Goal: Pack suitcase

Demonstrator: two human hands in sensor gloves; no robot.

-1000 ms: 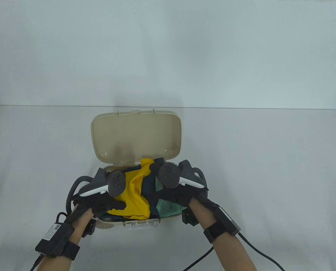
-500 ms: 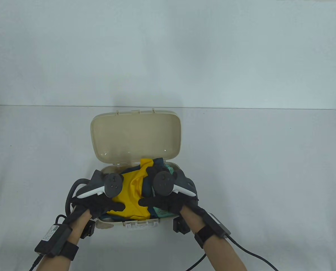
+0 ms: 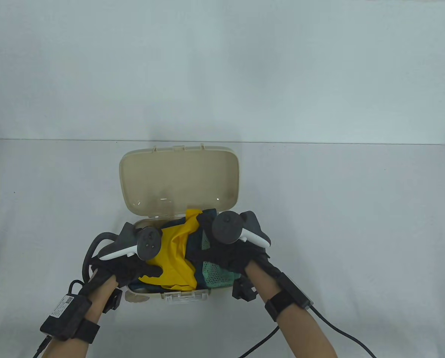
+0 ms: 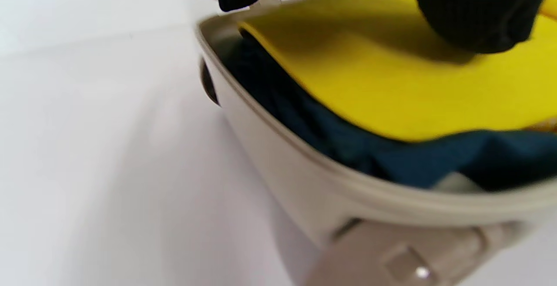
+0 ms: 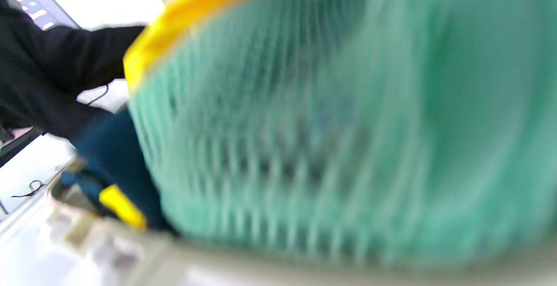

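Inside suitcase [image 3: 133, 227], left hand [image 3: 127, 266] presses yellow cloth [image 3: 174, 250]; right hand [image 3: 232, 255] grips mesh [image 3: 217, 278].

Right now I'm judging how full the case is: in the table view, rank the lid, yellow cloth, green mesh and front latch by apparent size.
1. Lid, clearly largest.
2. Yellow cloth.
3. Green mesh and front latch: look similar; the right hand covers part of the mesh, so I won't rank them.
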